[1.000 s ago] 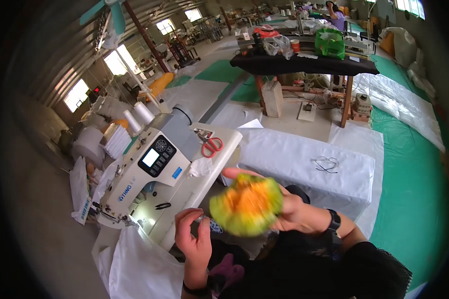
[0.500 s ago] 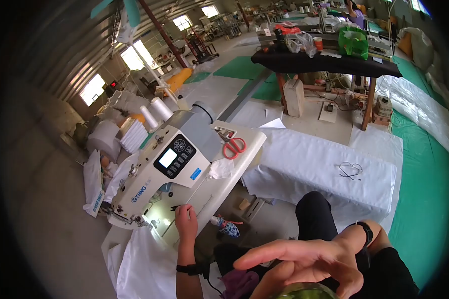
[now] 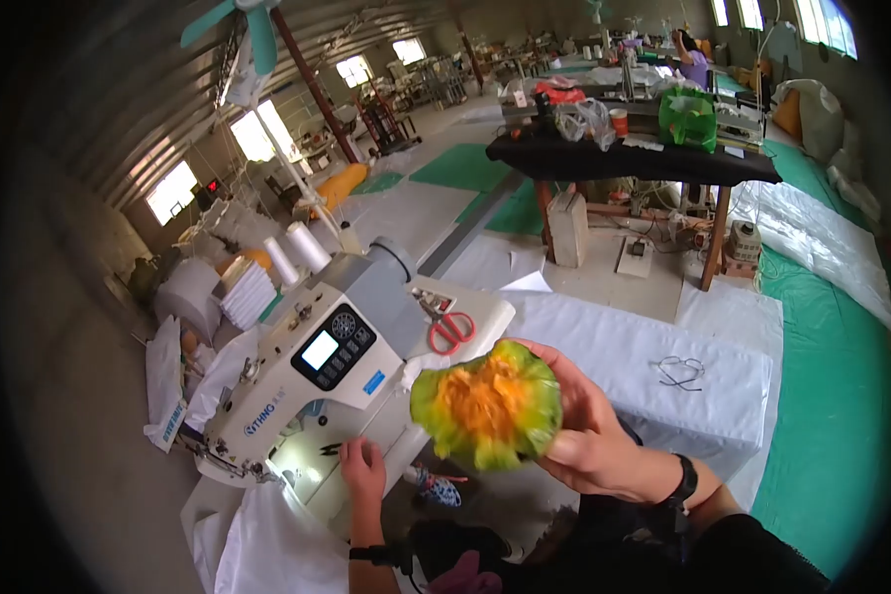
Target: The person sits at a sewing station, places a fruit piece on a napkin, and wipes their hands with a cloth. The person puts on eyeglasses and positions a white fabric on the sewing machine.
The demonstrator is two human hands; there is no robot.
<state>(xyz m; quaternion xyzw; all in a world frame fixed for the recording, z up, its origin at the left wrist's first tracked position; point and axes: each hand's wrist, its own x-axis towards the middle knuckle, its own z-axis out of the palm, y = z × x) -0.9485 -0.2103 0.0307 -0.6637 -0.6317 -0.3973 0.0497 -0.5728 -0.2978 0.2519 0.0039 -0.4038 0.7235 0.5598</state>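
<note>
In my right hand is a piece of melon with green skin and a torn face of orange flesh, held up before the camera. My fingers wrap behind it and the thumb presses its lower right side. My left hand rests on the sewing machine's bed with curled fingers. Small black thread snips stick out at its fingertips; their handles are hidden. Left of that hand stands the white sewing machine, its needle area lit. White fabric hangs off the front edge.
Red-handled scissors lie behind the melon. Glasses rest on a white-covered surface to the right. Thread cones stand behind the machine. A black-covered table holds bags, and another person sits far back.
My right hand has risen from the bottom edge and turned, bringing the melon fully into view. The left hand stays at the machine bed. The camera view has shifted slightly.
</note>
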